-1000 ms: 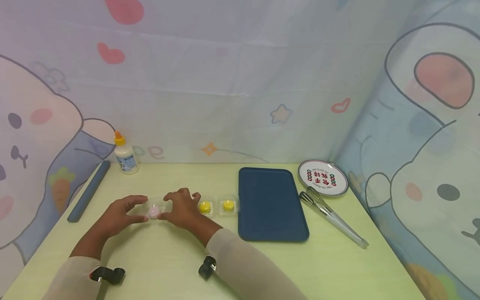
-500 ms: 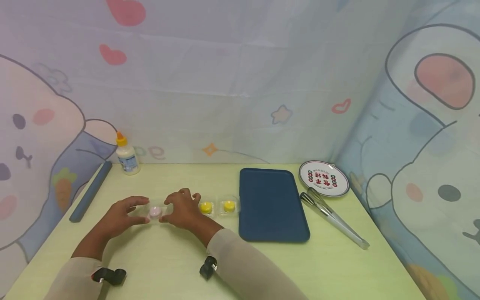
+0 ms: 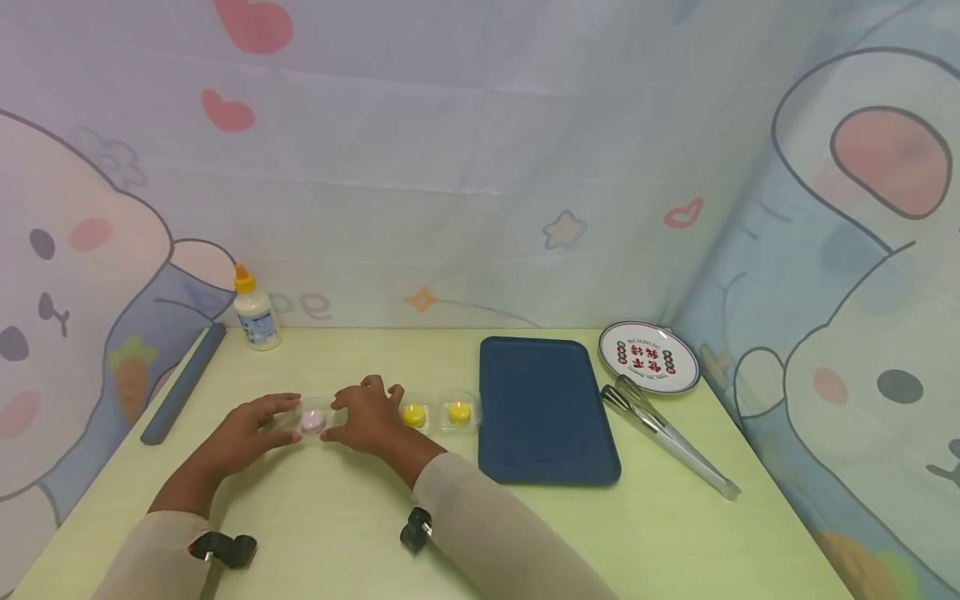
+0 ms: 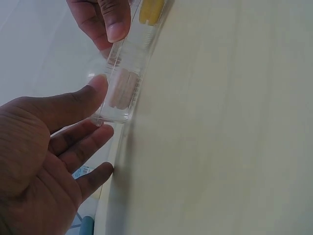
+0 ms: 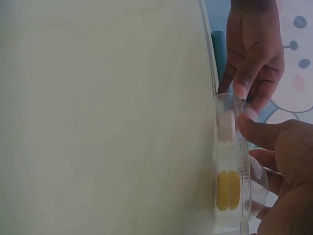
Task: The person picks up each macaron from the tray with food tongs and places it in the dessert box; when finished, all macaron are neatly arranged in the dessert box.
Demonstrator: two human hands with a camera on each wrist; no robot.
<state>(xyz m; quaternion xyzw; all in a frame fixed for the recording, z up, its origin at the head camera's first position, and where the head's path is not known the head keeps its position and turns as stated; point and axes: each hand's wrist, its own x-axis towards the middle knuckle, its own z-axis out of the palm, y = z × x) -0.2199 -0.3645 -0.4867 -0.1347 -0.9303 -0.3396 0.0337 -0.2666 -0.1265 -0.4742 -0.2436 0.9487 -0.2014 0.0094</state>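
A long clear plastic macaron box [image 3: 436, 414] lies crosswise on the table. Inside it are a pink macaron [image 3: 312, 421] at the left end and two yellow macarons [image 3: 413, 415] farther right. My left hand [image 3: 243, 433] pinches the box's left end, thumb [image 4: 100, 87] on the near edge and fingers at the far side. My right hand [image 3: 369, 419] grips the box just right of the pink macaron, covering part of it. In the right wrist view, its thumb [image 5: 261, 132] presses on the clear rim, close to the left hand's thumb [image 5: 244, 81].
A dark blue tray [image 3: 547, 412] lies directly right of the box. Beyond it are metal tongs [image 3: 667, 437] and a printed white plate [image 3: 649, 358]. At the back left stand a glue bottle [image 3: 257, 312] and a blue-grey rod [image 3: 183, 383]. A printed curtain [image 3: 450, 167] borders the table.
The head view has shifted very slightly. Both hands keep almost the same pose on the macaron box, which stays in place.
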